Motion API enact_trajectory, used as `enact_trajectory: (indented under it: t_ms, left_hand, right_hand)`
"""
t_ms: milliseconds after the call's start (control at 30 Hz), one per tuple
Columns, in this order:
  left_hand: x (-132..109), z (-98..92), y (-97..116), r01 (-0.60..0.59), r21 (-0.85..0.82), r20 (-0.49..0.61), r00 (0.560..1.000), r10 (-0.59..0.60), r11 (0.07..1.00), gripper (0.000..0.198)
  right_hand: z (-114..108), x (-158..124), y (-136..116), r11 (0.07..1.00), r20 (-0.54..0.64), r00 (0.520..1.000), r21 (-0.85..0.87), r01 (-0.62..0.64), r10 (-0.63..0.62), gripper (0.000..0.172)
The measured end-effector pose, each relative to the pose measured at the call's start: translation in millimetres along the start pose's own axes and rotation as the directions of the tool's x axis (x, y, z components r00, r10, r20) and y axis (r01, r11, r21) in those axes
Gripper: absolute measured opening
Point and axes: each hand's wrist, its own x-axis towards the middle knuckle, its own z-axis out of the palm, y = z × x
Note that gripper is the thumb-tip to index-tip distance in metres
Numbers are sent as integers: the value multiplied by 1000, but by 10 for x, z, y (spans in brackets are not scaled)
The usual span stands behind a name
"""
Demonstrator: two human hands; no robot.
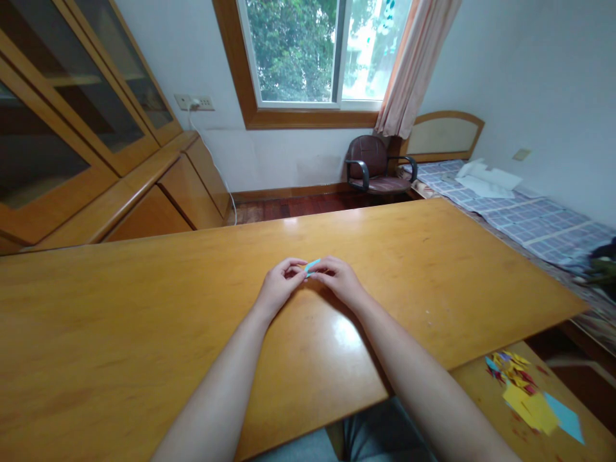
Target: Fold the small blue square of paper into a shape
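Note:
A small light-blue piece of paper [312, 265] is pinched between both of my hands over the middle of the wooden table [144, 308]. My left hand [282, 282] curls its fingers onto the paper's left end. My right hand [339, 277] grips the right end with closed fingertips. Most of the paper is hidden by my fingers, and only a short blue strip shows between them.
A lower side table at the bottom right carries yellow and blue paper sheets [541, 404] and small coloured scraps [513, 369]. A bed [520, 212] runs along the right wall. A brown armchair [375, 168] stands under the window, and wooden cabinets [86, 147] line the left.

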Motion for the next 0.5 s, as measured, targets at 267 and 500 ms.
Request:
enact_trajectory:
  t_ms: [267, 500]
  left_hand:
    - [-30, 8, 35, -51, 97, -21, 998, 53, 994, 23]
    - [-28, 6, -14, -75, 118, -11, 997, 77, 990, 25]
  right_hand:
    - [-2, 10, 51, 997, 4, 999, 59, -50, 49, 8]
    - [9, 23, 36, 990, 3, 997, 114, -82, 82, 7]
